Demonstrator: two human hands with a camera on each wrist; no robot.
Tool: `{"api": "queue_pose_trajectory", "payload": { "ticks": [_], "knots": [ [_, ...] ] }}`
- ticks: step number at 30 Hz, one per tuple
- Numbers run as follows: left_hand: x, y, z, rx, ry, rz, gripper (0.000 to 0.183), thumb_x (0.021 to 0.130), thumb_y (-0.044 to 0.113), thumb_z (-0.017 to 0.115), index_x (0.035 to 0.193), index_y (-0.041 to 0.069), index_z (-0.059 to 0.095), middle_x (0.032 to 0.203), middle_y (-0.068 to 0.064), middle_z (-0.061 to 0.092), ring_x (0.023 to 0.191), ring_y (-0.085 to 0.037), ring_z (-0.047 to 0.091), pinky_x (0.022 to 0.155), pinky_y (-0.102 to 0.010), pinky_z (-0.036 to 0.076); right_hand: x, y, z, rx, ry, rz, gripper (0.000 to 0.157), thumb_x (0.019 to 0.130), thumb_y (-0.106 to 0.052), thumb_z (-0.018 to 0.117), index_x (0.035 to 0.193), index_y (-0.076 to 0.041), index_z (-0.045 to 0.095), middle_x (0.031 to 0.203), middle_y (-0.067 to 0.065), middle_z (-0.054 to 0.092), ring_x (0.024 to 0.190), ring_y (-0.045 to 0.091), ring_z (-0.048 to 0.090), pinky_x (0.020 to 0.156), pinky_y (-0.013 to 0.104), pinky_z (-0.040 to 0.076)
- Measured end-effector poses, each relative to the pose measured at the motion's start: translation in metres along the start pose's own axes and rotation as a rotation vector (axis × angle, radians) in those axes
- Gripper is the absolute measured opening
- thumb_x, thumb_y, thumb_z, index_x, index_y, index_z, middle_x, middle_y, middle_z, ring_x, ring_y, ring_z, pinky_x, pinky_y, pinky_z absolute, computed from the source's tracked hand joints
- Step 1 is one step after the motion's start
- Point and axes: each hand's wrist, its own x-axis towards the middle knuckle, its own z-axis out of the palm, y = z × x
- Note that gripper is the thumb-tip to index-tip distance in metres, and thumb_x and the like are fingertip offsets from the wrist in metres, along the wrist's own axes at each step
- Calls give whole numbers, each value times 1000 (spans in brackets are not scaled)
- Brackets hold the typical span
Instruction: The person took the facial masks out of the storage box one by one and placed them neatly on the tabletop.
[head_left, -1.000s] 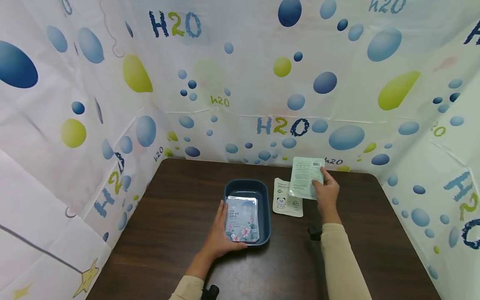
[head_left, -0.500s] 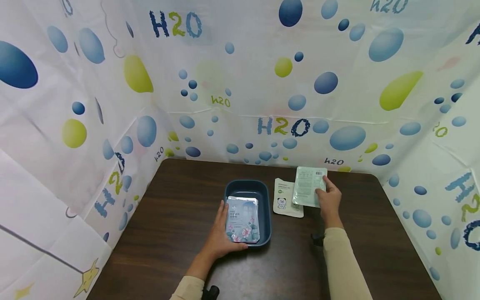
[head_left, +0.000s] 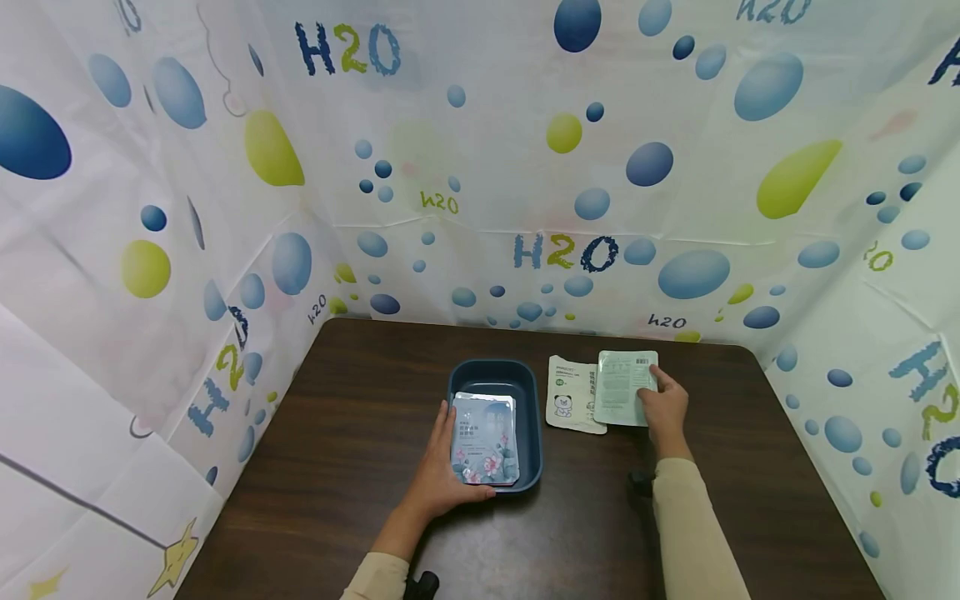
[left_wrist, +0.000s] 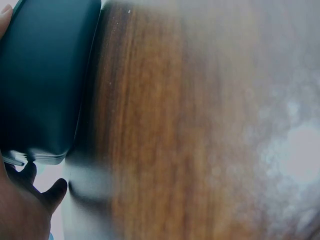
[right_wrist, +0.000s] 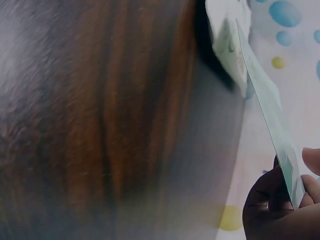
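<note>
My left hand [head_left: 438,471] holds the near left corner of a dark blue plastic tray [head_left: 528,417], fingers along its left side and thumb across the near end. In the tray lies a shiny light-blue sachet [head_left: 483,439] printed with pink flowers. My right hand [head_left: 666,410] pinches a pale green sachet [head_left: 626,387] by its right edge, printed text facing up. This sachet overlaps the right part of a cream sachet [head_left: 570,396] with a bear drawing, which lies on the table. In the right wrist view, the green sachet [right_wrist: 270,110] stands edge-on between thumb and fingers.
The dark wooden table [head_left: 360,400] ends at a white curtain [head_left: 480,150] printed with bubbles and H2O lettering, hanging behind and at both sides. A black wrist camera [head_left: 422,585] is strapped to the left wrist.
My right hand has moved the pale green sachet toward me and slightly right, lower over the cream one, turning it straighter. My left hand and the tray have stayed still.
</note>
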Motion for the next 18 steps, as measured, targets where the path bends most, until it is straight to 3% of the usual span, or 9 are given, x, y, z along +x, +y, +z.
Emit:
{"api": "queue_pose_trajectory", "payload": {
  "ticks": [4, 12, 15, 18],
  "knots": [
    [0, 0, 0, -4, -1, -4, 145, 53, 51, 99, 165, 19, 14, 174, 4, 3, 157, -39, 21, 117, -69, 29, 3, 7, -2, -56, -19, 6, 72, 86, 11, 48, 156, -3, 37, 165, 19, 32, 153, 31, 30, 119, 46, 33],
    [0, -1, -1, 1, -3, -9, 145, 53, 52, 99, 166, 20, 14, 174, 6, 2, 157, -39, 21, 117, -69, 29, 5, 17, -4, -216, -36, 1, 75, 81, 12, 44, 155, -2, 39, 163, 25, 31, 153, 41, 28, 118, 54, 34],
    [0, -1, -1, 8, -8, -18, 146, 52, 56, 98, 166, 21, 13, 174, 6, 1, 157, -38, 21, 117, -68, 30, 4, 20, -5, -325, -44, -8, 74, 81, 10, 44, 154, -1, 40, 161, 28, 33, 149, 43, 34, 114, 53, 37],
    [0, -1, -1, 10, -10, -23, 146, 52, 59, 97, 166, 21, 13, 174, 6, 1, 157, -39, 21, 117, -69, 30, 5, 23, -6, -446, -67, -23, 75, 80, 7, 42, 154, 1, 39, 159, 31, 34, 139, 43, 41, 101, 53, 42]
  ]
}}
